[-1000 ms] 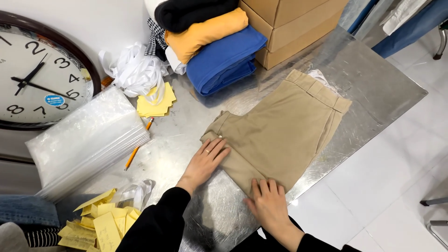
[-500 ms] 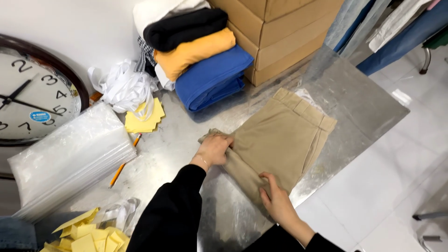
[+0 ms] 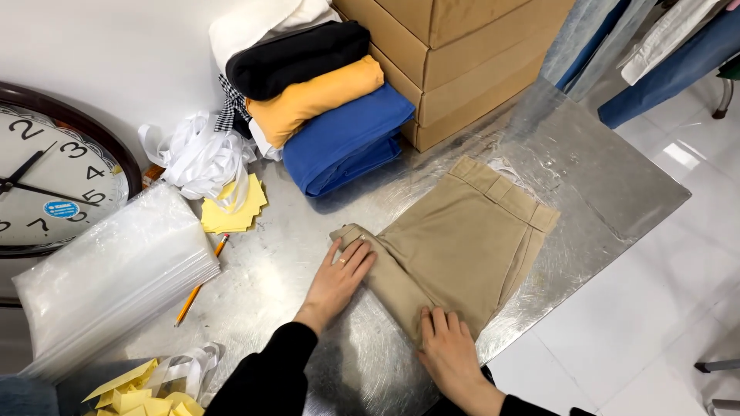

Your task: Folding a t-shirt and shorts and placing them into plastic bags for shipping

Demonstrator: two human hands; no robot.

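The shiny metal table (image 3: pixel 586 177) holds the tan pants (image 3: pixel 462 239), folded flat. Behind the pants sits a pile of folded clothes (image 3: pixel 324 115). The left hand (image 3: pixel 339 281) and right hand (image 3: pixel 451 350) lie open on the pants' near fold, pressing so it stays flat, gripping nothing

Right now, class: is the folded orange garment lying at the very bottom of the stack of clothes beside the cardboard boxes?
No, the folded orange garment lies above the folded blue garment, with a black one on top.
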